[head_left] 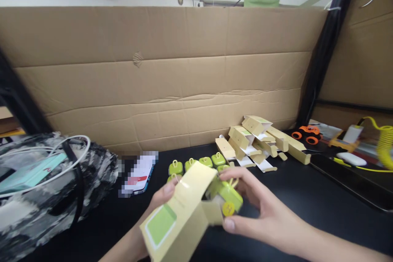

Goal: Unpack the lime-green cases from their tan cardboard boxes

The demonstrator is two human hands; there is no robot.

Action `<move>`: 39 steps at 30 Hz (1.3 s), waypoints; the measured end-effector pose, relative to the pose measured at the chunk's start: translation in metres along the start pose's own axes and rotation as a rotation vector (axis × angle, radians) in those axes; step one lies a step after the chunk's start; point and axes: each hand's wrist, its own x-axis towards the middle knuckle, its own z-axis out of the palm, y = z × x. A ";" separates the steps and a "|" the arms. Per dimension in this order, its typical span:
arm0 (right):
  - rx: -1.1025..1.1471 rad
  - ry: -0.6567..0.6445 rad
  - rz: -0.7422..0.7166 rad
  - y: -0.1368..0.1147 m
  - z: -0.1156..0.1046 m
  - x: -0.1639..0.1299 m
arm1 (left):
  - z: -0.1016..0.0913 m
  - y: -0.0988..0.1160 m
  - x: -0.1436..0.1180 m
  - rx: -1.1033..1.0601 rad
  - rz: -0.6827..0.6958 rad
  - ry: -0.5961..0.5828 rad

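Low over the black table (307,196), left hand (162,196) clasps a tan box (178,217) from behind, open flap tipped toward the right hand (260,208), whose thumb and fingers pinch a green toy (227,194) at the box mouth, so opening and toy meet. Toy: glossy lime body, yellow wheel, thin loop on top; box carries a green label. More green toys (196,164) sit in a row just behind, with empty boxes (260,139) heaped near the cardboard wall (172,73).

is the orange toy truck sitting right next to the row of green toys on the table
No, the orange toy truck stands far right beyond the folded cartons, apart from the green toys.
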 end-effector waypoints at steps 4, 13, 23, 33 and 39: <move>-0.574 -0.006 -0.274 0.001 0.003 0.016 | -0.003 0.011 0.002 -0.079 0.222 0.246; -1.042 -0.169 -0.315 0.018 0.036 0.023 | -0.011 -0.002 0.001 0.083 0.361 0.172; -1.178 0.128 -0.952 0.007 0.016 0.013 | -0.001 -0.011 -0.005 -0.014 0.076 -0.039; -1.066 0.134 -0.980 -0.008 0.017 0.013 | 0.014 -0.016 -0.020 -0.030 -0.111 -0.044; -1.098 0.092 -1.010 -0.013 0.021 0.012 | 0.013 -0.018 -0.015 -0.027 -0.017 0.072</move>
